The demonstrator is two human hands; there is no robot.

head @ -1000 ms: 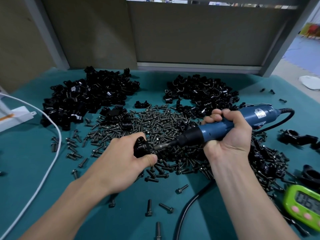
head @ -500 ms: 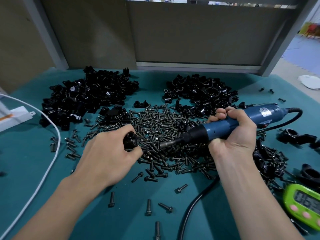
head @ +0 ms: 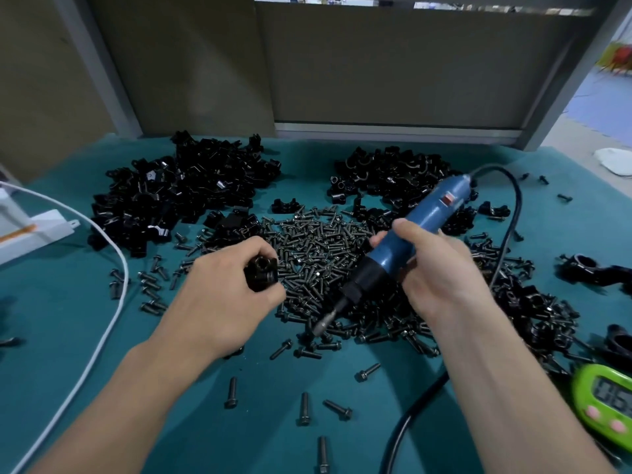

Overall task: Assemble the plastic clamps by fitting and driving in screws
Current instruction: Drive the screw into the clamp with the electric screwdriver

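Covering the teal table cloth (head: pixel 68 319), a heap of dark ribbed screws (head: pixel 318 248) lies central. Right of the heap, the right hand (head: pixel 434 275) wraps the blue electric screwdriver (head: pixel 407 241), its bit blurred. Left of the heap, the left hand (head: pixel 222 295) pinches a black plastic clamp (head: pixel 261 272), half hidden by fingers.

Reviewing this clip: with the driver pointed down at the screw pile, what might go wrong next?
The blue electric screwdriver in the right hand aims its bit at the loose pile of black screws, so it may scatter them. The small black plastic clamp, pinched in the left hand, could twist or slip.
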